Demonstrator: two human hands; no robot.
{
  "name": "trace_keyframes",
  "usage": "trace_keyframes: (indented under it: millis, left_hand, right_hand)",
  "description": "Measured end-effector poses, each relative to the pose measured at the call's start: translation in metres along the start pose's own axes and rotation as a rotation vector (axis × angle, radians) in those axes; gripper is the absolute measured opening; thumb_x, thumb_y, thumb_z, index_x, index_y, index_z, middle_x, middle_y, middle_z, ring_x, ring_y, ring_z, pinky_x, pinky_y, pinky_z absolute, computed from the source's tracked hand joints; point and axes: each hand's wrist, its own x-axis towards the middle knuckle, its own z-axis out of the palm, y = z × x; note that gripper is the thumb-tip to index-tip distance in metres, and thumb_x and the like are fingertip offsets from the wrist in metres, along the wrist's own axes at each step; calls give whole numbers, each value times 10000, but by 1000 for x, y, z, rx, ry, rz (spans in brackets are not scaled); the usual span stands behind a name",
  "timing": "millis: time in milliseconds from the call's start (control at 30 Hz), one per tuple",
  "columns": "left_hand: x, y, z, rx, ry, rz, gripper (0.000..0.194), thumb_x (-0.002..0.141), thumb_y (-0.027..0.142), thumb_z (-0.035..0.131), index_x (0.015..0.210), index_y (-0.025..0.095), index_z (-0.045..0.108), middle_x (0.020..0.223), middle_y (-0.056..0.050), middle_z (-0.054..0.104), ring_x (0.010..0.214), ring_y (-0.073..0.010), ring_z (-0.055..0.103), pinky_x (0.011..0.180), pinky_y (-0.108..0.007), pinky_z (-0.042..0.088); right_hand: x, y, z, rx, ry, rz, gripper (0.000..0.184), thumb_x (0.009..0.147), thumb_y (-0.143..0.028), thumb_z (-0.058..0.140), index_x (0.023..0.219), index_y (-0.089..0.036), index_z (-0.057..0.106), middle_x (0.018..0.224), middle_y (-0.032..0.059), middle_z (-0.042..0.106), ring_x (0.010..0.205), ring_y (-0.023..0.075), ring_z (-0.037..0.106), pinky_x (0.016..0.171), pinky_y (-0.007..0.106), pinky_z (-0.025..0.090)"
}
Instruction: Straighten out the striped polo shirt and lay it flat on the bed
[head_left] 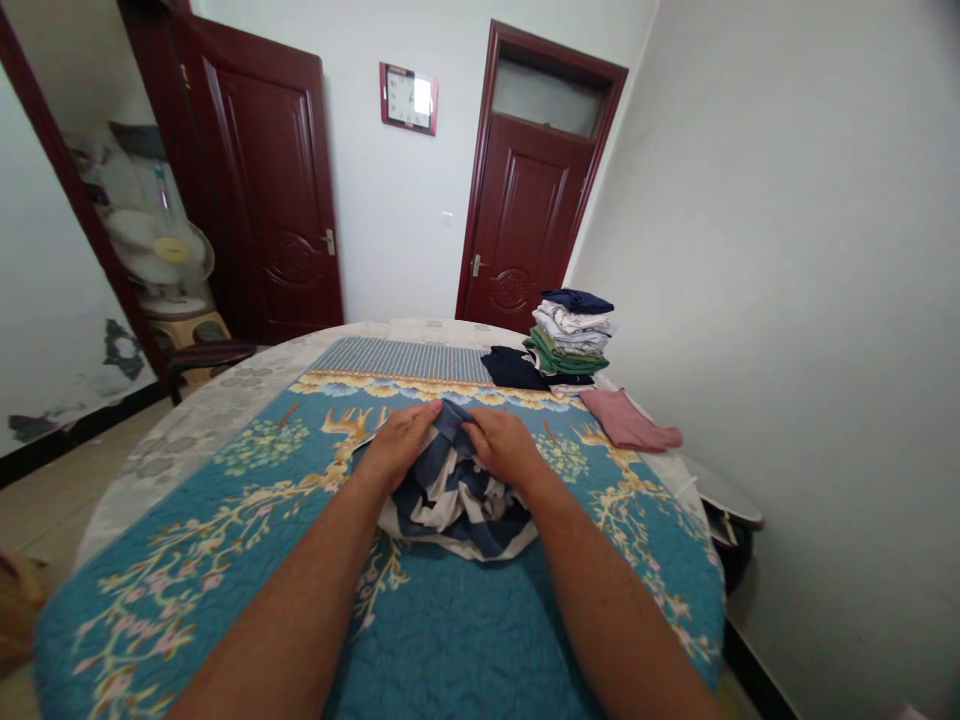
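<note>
A crumpled blue-and-white garment [465,505] lies bunched on the teal patterned cloth [450,640] in front of me; its folds hide what kind of garment it is. My left hand [405,435] grips its upper edge, thumb and fingers closed on the fabric. Close beside it on the right, my right hand [501,443] pinches the same raised blue edge. Between the two hands the fabric stands up a little, while the lower part rests in loose folds on the cloth.
A stack of folded clothes [574,330] stands at the table's far right. Beside it are a dark folded garment [516,367] and a pink folded garment [630,420]. A white patterned tablecloth [157,450] shows around the rim. A white wall [787,300] runs along the right.
</note>
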Motion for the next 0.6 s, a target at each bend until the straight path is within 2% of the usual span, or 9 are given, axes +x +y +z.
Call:
trace_keyframes:
  millis: [67,133,300,367,433,533,600]
  left_hand:
    - [-1,5,-4,36,-48,31,561,895,704,565,986,185,755,930,-52,786,863,-251,699,772,-333,544]
    - [0,9,-7,108,-54,55,511,892,662,593,1015,192,750,931,-35,775,847,-235,686,766,-321,528]
    - [6,0,-5,390,121,120,417,931,559,544,772,205,695,704,1,648,710,-201,578,684,-316,433]
    - [8,-6,-5,422,135,110,432,945,547,518,716,208,658,663,4,605,694,-202,561,672,-320,418]
    - [8,-8,-5,386,84,114,428,960,546,495,773,207,678,711,-3,635,733,-211,588,692,-322,438]
    - [7,-4,-6,343,-2,184,354,933,523,569,1002,210,719,913,-17,726,868,-224,649,789,-324,486]
    - [6,0,-7,387,-1,219,333,908,509,617,1035,218,716,959,-19,743,901,-226,658,830,-323,491]
  right_hand:
    - [0,4,-4,66,12,5,209,1064,-307,522,1039,-215,708,975,66,748,909,209,653,812,294,417]
    - [-1,6,-7,115,8,-11,210,1063,-311,523,1020,-218,706,961,54,745,891,200,646,807,288,414]
    - [0,3,-5,23,-25,2,210,1054,-321,541,987,-232,719,926,64,747,848,209,646,777,296,400]
    - [0,2,-1,-39,-20,30,208,1048,-318,543,1004,-234,728,928,78,751,843,222,653,764,305,397]
    - [1,2,0,-41,-31,26,207,1045,-328,548,1008,-240,732,924,75,756,835,223,657,758,305,400]
    - [-1,1,-4,39,-64,-9,199,1042,-336,562,1021,-250,741,928,56,767,849,213,666,773,295,420]
    - [-3,2,-11,118,-78,-28,198,1032,-351,586,1090,-258,751,993,56,780,911,218,681,815,299,444]
